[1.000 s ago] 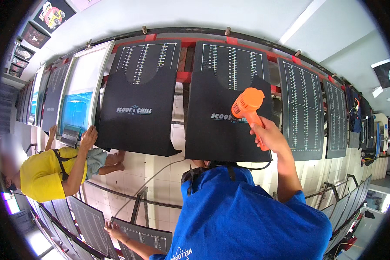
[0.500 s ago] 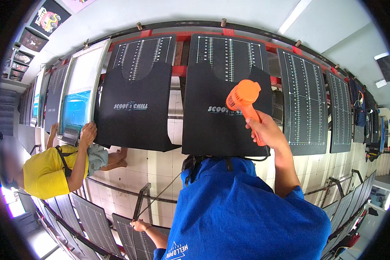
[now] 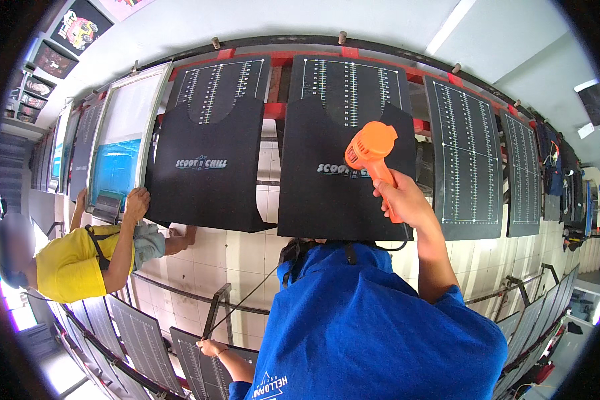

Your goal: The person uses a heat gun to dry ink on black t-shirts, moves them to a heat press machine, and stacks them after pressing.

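Note:
My right hand (image 3: pixel 410 201) is wrapped round the handle of an orange heat gun (image 3: pixel 372 145). The gun is over a black shirt (image 3: pixel 340 210) laid on a dark board, and covers part of the shirt's light printed lettering. Low on the left, away from the boards in front, my left hand (image 3: pixel 211 347) is closed on a thin dark cord (image 3: pixel 241 301). Left of that shirt, a second black shirt (image 3: pixel 203 193) with the same kind of print lies on its own board.
At the left, a co-worker in a yellow shirt (image 3: pixel 73 267) grips a framed screen (image 3: pixel 121 127) with blue ink or coating. Bare marked boards (image 3: pixel 472 160) line the red and black rack to the right. More boards (image 3: pixel 143 337) stand behind, along a dark rail.
My right hand and the heat gun have shifted slightly left over the shirt. My left hand, still on the cord, has moved a little left.

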`<state>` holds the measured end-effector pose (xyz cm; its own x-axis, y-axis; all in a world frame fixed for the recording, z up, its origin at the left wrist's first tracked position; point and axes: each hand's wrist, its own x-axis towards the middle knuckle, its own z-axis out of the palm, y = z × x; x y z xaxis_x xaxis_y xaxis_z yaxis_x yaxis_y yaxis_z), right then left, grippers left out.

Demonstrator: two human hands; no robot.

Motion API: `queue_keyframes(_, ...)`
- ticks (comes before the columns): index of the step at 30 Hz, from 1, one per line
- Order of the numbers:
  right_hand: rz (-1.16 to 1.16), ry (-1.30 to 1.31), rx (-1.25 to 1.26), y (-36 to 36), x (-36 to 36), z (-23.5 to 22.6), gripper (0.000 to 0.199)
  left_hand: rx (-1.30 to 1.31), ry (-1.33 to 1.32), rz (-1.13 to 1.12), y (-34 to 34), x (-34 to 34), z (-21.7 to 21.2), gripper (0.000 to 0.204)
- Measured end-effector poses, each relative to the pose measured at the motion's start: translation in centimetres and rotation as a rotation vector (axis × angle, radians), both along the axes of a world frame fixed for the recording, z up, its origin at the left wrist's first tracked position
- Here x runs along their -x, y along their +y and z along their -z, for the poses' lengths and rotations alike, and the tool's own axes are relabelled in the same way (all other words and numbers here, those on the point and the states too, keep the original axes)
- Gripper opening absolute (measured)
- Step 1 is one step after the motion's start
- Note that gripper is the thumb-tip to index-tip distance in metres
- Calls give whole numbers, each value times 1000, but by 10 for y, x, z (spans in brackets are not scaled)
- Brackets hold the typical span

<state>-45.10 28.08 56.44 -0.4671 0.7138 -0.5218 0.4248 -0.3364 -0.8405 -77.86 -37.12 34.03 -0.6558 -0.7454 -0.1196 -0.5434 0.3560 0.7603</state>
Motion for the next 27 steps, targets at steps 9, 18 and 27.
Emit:
queue_keyframes(9,16,-5,-18,-2,-2,7,30,105,-103,23,-2,5,-3,58)
queue_keyframes(18,72,37,35,2,-16,5,32,414,-217,26,-3,6,-2,58)
queue_keyframes(27,28,-15,-11,-11,-12,9,33,366,-256,30,20,0,-15,66)
